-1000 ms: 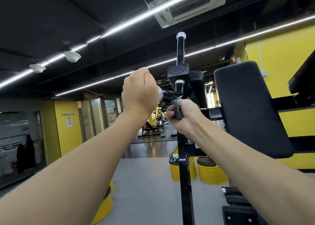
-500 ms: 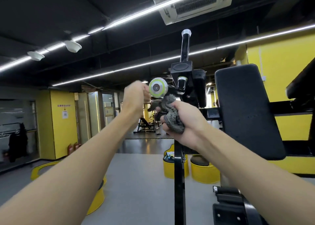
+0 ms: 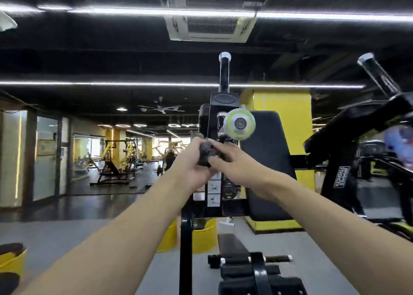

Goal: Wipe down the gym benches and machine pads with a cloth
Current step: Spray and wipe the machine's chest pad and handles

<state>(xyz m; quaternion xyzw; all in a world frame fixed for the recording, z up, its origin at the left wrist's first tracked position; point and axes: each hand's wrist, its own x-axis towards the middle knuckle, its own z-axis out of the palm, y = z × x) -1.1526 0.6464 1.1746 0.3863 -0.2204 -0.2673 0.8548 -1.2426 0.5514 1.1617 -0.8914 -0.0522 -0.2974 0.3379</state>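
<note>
cloth: dark grey wad, held in the air between both hands in front of the machine's post, just below the round knob. It touches no pad.
left grip: left hand curled round the wad from below-left, clamped on it.
right grip: right hand pinches the wad's right side with thumb and fingers. The hand is blurred, so finger detail is unclear.
arms: both forearms stretched forward and up, converging at the cloth. Wrists roughly straight.
step: my read is regathering the cloth between wipes, not wiping.
done: cannot tell. No streaks or wet patches show on any pad.
left: back pad just right of the hands, bench below, and more machines in the hall behind.
progress: probably plenty left.
</note>
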